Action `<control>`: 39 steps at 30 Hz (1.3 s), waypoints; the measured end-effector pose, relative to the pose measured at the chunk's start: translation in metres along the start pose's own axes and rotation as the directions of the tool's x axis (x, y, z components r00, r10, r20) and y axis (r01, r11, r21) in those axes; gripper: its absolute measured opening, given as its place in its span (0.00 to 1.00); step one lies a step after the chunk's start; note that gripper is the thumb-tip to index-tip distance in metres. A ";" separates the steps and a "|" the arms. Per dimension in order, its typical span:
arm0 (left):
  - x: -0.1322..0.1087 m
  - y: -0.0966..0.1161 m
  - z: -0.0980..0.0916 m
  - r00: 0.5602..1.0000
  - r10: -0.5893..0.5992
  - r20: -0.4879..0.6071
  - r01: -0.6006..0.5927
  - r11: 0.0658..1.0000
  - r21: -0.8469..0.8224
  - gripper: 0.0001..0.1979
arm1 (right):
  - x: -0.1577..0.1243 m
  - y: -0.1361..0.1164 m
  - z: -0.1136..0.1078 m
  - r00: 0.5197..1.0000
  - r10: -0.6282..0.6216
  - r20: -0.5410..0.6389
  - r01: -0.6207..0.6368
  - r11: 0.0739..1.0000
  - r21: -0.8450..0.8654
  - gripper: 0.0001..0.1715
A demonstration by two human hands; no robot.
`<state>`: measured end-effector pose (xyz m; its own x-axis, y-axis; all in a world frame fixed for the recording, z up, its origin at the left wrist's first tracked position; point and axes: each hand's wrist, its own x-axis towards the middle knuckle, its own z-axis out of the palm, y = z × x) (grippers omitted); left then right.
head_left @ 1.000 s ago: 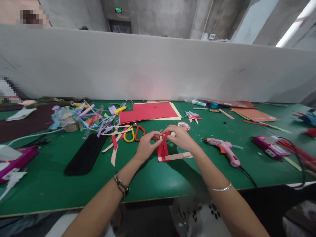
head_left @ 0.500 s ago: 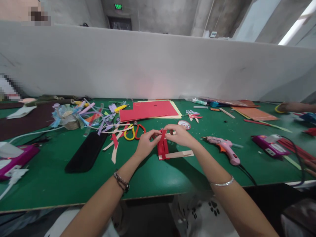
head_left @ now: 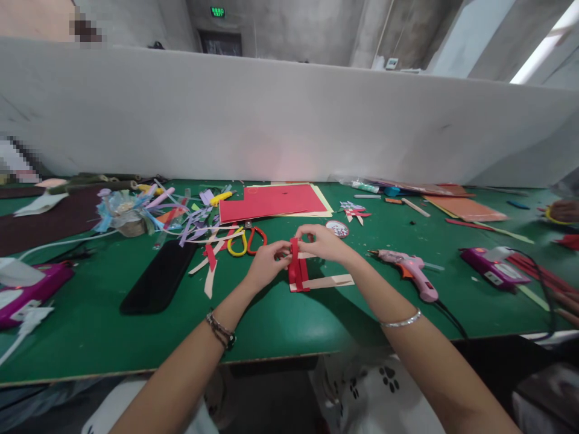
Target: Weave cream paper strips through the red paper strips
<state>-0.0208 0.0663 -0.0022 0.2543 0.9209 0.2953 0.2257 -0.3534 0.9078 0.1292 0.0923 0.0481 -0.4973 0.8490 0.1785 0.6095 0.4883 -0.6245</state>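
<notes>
Red paper strips point(head_left: 298, 276), crossed with pale ones, lie in front of me at the middle of the green table. My left hand point(head_left: 270, 259) pinches the upper left side of the red strips between thumb and fingers. From the right, my right hand point(head_left: 322, 242) grips the top of the same strips, its fingertips partly hidden behind them. One pale strip point(head_left: 332, 281) sticks out to the right from the lower end, and a second shows under my right hand. Scissors point(head_left: 246, 241) with a yellow and a red handle loop lie just beyond my left hand.
A pink glue gun point(head_left: 414, 268) lies at the right, its cord running off the front edge. Red card sheets point(head_left: 271, 202) lie behind my hands. A black phone-like slab point(head_left: 158, 277), paper scraps point(head_left: 209, 271) and a purple power strip point(head_left: 495, 267) flank them. Another person's hand point(head_left: 565, 212) is at far right.
My right hand has shifted slightly left and the upper red strip stands straighter, with a second pale strip now showing. The other person's hand has moved away to the right.
</notes>
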 end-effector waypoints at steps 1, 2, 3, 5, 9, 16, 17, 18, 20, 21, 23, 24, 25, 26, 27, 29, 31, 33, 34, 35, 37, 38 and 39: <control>0.000 0.000 0.000 1.000 -0.010 0.017 0.009 1.000 0.016 0.07 | 0.001 0.000 0.000 1.000 0.006 0.008 -0.006 1.000 0.015 0.04; 0.000 0.000 -0.001 0.999 -0.019 0.032 0.018 0.999 0.034 0.06 | 0.003 0.000 0.000 1.000 0.013 0.015 -0.014 0.999 0.029 0.04; 0.000 0.000 -0.002 0.999 -0.030 0.046 0.027 0.998 0.050 0.06 | 0.004 0.000 0.001 1.000 0.022 0.021 -0.023 0.999 0.038 0.04; -0.001 0.000 -0.003 0.997 -0.053 0.061 0.049 0.996 0.076 0.04 | 0.006 0.001 0.002 0.998 0.047 0.030 -0.048 0.998 0.046 0.04; -0.001 0.002 -0.004 0.995 -0.068 0.078 0.057 0.989 0.139 0.04 | 0.010 0.004 0.005 0.995 0.098 0.027 -0.100 0.993 0.060 0.04; -0.002 0.001 -0.006 0.988 -0.127 0.088 0.098 0.956 0.276 0.05 | 0.019 0.009 0.011 0.993 0.114 -0.001 -0.113 0.991 0.076 0.04; -0.002 0.000 -0.006 0.986 -0.130 0.102 0.097 0.954 0.282 0.06 | 0.020 0.010 0.012 0.994 0.111 -0.010 -0.110 0.991 0.075 0.04; -0.001 -0.001 -0.006 0.985 -0.129 0.112 0.091 0.952 0.291 0.06 | 0.021 0.010 0.013 0.994 0.107 -0.018 -0.105 0.992 0.076 0.04; 0.000 -0.003 -0.006 0.988 -0.111 0.105 0.072 0.944 0.323 0.06 | 0.022 0.011 0.013 0.995 0.099 -0.021 -0.097 0.992 0.086 0.05; 0.000 -0.004 -0.005 0.991 -0.099 0.091 0.062 0.937 0.344 0.06 | 0.022 0.011 0.013 0.995 0.098 -0.017 -0.096 0.991 0.092 0.05; 0.002 -0.004 -0.005 0.995 -0.081 0.056 0.054 0.922 0.384 0.07 | 0.023 0.012 0.013 0.995 0.100 -0.008 -0.098 0.989 0.106 0.05; 0.003 -0.004 -0.005 0.996 -0.077 0.047 0.052 0.916 0.397 0.07 | 0.023 0.012 0.013 0.994 0.105 -0.007 -0.104 0.989 0.109 0.05; 0.004 -0.004 -0.005 0.996 -0.078 0.044 0.054 0.913 0.405 0.07 | 0.023 0.013 0.013 0.994 0.111 -0.006 -0.109 0.988 0.110 0.05; 0.005 -0.004 -0.005 0.996 -0.083 0.045 0.058 0.911 0.408 0.07 | 0.023 0.013 0.014 0.994 0.112 -0.008 -0.110 0.988 0.109 0.05; 0.006 -0.003 -0.005 0.995 -0.088 0.049 0.061 0.910 0.409 0.07 | 0.023 0.014 0.014 0.994 0.110 -0.014 -0.108 0.988 0.107 0.06; 0.007 -0.003 -0.006 0.994 -0.095 0.057 0.064 0.910 0.411 0.08 | 0.022 0.016 0.016 0.994 0.104 -0.032 -0.101 0.990 0.101 0.07; 0.007 -0.004 -0.006 0.994 -0.099 0.056 0.066 0.905 0.419 0.08 | 0.023 0.017 0.018 0.994 0.103 -0.045 -0.099 0.991 0.089 0.08; 0.007 -0.005 -0.006 0.994 -0.098 0.058 0.064 0.902 0.427 0.08 | 0.022 0.016 0.019 0.993 0.108 -0.044 -0.106 0.993 0.059 0.09; 0.007 -0.006 -0.006 0.994 -0.096 0.061 0.061 0.900 0.431 0.07 | 0.022 0.016 0.018 0.993 0.111 -0.044 -0.109 0.993 0.032 0.10; 0.007 -0.007 -0.006 0.994 -0.094 0.062 0.057 0.897 0.439 0.07 | 0.021 0.016 0.017 0.992 0.115 -0.050 -0.116 0.993 -0.004 0.10; 0.007 -0.008 -0.006 0.995 -0.084 0.056 0.049 0.886 0.461 0.06 | 0.017 0.015 0.013 0.988 0.135 -0.074 -0.141 0.986 -0.088 0.11; 0.008 -0.009 -0.006 0.995 -0.079 0.053 0.045 0.880 0.473 0.06 | 0.014 0.016 0.010 0.984 0.149 -0.093 -0.161 0.979 -0.129 0.11; 0.008 -0.010 -0.005 0.996 -0.076 0.053 0.041 0.875 0.482 0.07 | 0.011 0.017 0.007 0.980 0.162 -0.112 -0.179 0.970 -0.164 0.11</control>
<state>-0.0262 0.0777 -0.0071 0.2863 0.9350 0.2093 0.6609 -0.3509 0.6634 0.1299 0.1081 0.0343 -0.3196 0.9342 0.1585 0.7817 0.3545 -0.5132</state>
